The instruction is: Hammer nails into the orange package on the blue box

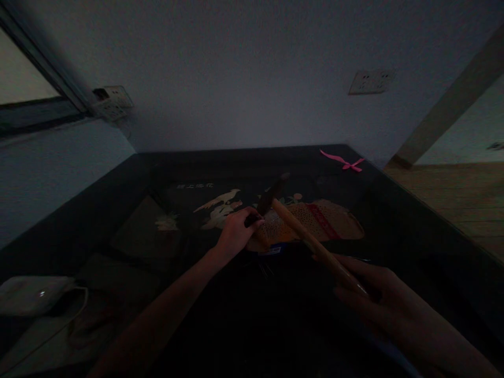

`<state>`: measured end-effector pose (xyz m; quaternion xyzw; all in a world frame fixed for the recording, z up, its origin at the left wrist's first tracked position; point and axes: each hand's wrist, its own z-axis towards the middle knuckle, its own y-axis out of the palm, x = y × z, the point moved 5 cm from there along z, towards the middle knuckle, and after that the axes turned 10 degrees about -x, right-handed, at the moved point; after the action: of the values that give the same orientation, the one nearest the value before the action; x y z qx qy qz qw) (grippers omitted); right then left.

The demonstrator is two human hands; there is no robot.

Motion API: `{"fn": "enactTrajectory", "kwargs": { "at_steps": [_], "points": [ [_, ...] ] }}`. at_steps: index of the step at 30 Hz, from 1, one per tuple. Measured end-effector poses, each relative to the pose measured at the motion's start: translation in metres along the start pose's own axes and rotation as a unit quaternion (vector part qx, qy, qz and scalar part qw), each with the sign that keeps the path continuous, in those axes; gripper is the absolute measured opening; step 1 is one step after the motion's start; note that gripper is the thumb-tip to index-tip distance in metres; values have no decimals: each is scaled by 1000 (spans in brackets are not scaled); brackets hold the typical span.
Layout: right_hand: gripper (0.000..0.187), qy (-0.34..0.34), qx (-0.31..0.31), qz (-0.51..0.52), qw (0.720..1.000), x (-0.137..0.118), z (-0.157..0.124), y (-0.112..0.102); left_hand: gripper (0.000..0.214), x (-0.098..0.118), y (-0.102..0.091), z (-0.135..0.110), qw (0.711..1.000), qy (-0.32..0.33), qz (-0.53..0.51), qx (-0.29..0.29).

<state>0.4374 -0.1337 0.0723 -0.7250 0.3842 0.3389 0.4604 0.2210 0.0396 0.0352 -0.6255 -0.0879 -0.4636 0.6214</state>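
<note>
My right hand (366, 291) is closed around the wooden handle of a hammer (305, 231). The hammer's dark head is raised just right of my left fingertips. My left hand (238, 228) pinches its thumb and fingers together at the left end of a long, rounded, sole-shaped piece (342, 220). That piece is tan and speckled, with a red band across it. Whatever sits between the left fingertips is too small and dark to make out. A small blue label or packet (271, 249) lies at the piece's near edge. Several thin, nail-like slivers (266, 270) lie closer to me.
The dark tabletop (244, 157) carries a bird picture (218, 207). A pink ribbon (348, 164) lies at the far right corner. At left are a white device (35, 294) and its cable (84, 299). Wall sockets (370, 82) are above the table. The light is dim.
</note>
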Motion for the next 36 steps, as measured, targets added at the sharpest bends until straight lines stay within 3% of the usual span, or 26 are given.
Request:
{"fn": "enactTrajectory", "kwargs": {
  "at_steps": [8,12,16,21,24,31,36],
  "points": [
    [46,-24,-9,32,999,-8,6,3,35,-2,1,0,999,5,-45,10],
    [46,-38,6,22,999,-16,2,3,32,-1,1,0,999,-5,-49,11],
    [45,5,49,20,999,-12,-2,3,31,0,0,-1,998,1,-61,12],
    [48,-5,8,1,1000,-4,2,5,30,5,-7,-3,997,33,-64,-5],
    [49,-12,22,-19,1000,-2,3,2,30,7,-14,-5,999,38,-36,-16],
    [49,-18,-3,35,999,-13,2,8,17,6,-19,-3,1000,-3,-5,-24],
    [44,-48,0,1,999,-19,4,7,16,7,-16,-2,999,-37,16,-34]
  ]
}}
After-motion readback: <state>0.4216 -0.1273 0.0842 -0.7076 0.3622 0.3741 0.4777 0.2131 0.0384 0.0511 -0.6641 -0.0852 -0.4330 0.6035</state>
